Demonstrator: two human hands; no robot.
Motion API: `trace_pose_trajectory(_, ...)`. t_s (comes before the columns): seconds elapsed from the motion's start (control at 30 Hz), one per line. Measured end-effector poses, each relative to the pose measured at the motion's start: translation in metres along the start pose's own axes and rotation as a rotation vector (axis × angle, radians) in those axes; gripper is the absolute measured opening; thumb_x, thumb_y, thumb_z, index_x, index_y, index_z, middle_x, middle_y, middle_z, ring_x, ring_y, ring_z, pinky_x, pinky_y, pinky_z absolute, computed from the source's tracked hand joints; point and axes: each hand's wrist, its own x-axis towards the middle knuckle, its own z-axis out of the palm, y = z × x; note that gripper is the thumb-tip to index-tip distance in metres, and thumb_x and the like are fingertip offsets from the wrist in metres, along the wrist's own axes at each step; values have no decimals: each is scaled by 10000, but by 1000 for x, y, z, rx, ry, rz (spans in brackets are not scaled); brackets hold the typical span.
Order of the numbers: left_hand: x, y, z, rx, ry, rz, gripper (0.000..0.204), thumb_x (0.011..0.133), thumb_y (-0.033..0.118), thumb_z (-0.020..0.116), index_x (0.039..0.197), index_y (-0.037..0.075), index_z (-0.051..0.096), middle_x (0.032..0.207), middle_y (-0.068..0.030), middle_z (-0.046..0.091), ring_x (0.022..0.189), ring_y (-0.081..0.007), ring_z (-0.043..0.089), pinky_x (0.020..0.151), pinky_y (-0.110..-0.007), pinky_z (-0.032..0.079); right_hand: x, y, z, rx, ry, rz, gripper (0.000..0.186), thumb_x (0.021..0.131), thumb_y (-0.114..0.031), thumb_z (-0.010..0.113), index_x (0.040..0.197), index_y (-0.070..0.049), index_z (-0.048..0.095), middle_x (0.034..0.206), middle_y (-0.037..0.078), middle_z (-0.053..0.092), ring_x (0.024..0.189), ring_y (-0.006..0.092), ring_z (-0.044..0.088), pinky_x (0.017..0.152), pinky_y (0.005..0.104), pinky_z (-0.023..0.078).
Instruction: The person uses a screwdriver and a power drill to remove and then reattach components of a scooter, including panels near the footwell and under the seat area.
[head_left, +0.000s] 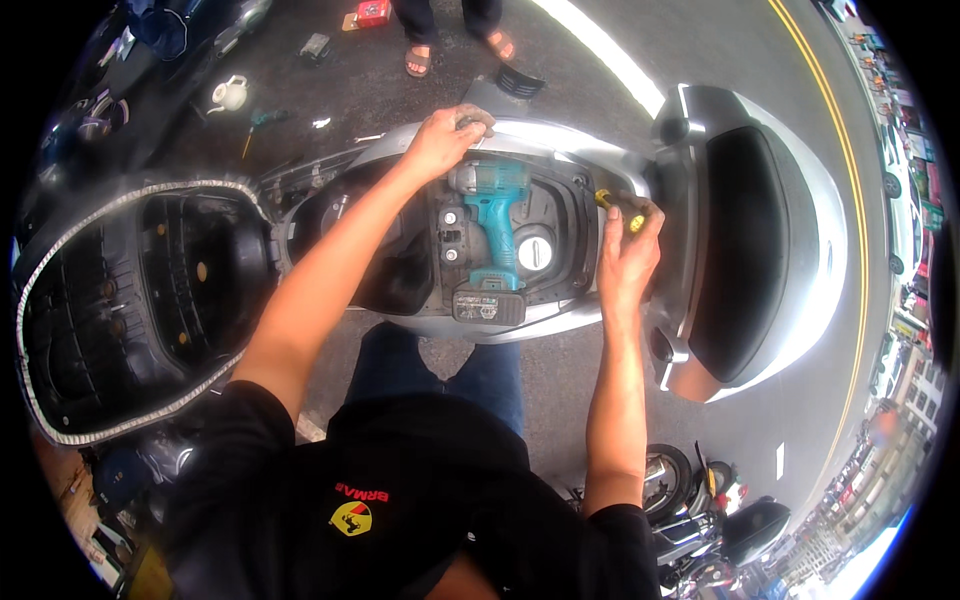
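A silver scooter body [575, 145] lies across in front of me, its underseat area uncovered. At its far edge, my left hand [447, 138] has its fingers curled in against the panel; what they hold, if anything, is hidden. My right hand [630, 250] is closed round a yellow-handled screwdriver [637, 222], above the right end of the opening; its shaft cannot be made out. Between my hands a teal cordless impact driver [496, 225] rests across the opening, its black battery [488, 305] toward me. A round fuel cap [535, 253] shows beside it.
The seat [150, 300] is swung up at left, underside showing. A silver-and-black top box [755, 240] stands at right. Beyond the scooter are a person's sandalled feet [418, 60], a white teapot-shaped container [230, 93] and a teal tool [265, 118]. Motorcycles [690, 500] stand at lower right.
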Motion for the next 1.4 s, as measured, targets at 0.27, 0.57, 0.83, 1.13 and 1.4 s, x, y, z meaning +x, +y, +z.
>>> trace_pose_trajectory(0.27, 91, 15, 58, 334, -188, 172, 280, 857, 228, 566, 1065, 62, 655, 1005, -158, 672, 969, -304, 637, 861, -378, 480, 29, -13, 7, -83, -99, 89, 257, 886, -127, 596, 1083, 14, 510, 948, 219, 632, 860, 371, 629, 757, 398, 483)
trace_pose_trajectory(0.57, 158, -26, 132, 474, -659, 74, 414, 875, 358, 552, 1093, 17, 639, 1065, -213, 640, 1018, -344, 608, 892, -403, 467, 29, -12, 19, 25, -172, 155, 265, 871, -103, 619, 1077, 20, 507, 1008, 208, 620, 914, 353, 624, 804, 401, 481)
trace_pose_trajectory(0.83, 167, -9, 140, 466, -894, -155, 695, 866, 542, 537, 1164, -84, 578, 1221, -266, 558, 1169, -345, 524, 984, -384, 405, 49, -22, 55, -204, -183, 46, 237, 802, -97, 641, 942, 21, 490, 817, 204, 543, 781, 391, 532, 687, 478, 427)
trace_pose_trajectory(1.13, 175, -29, 142, 219, -948, -321, 704, 856, 530, 575, 1248, -53, 538, 1327, -216, 495, 1253, -284, 443, 1041, -363, 352, 38, -10, 39, 14, -166, 46, 331, 801, -64, 667, 1086, 23, 524, 977, 186, 593, 900, 366, 568, 778, 429, 457)
trace_pose_trajectory(1.4, 175, -41, 142, -36, -1051, -462, 660, 857, 497, 599, 1258, -24, 541, 1279, -178, 546, 1178, -240, 491, 1019, -352, 372, 29, -10, 27, 89, -111, 200, 266, 891, -100, 606, 1096, 22, 490, 1063, 183, 606, 985, 320, 599, 876, 384, 454)
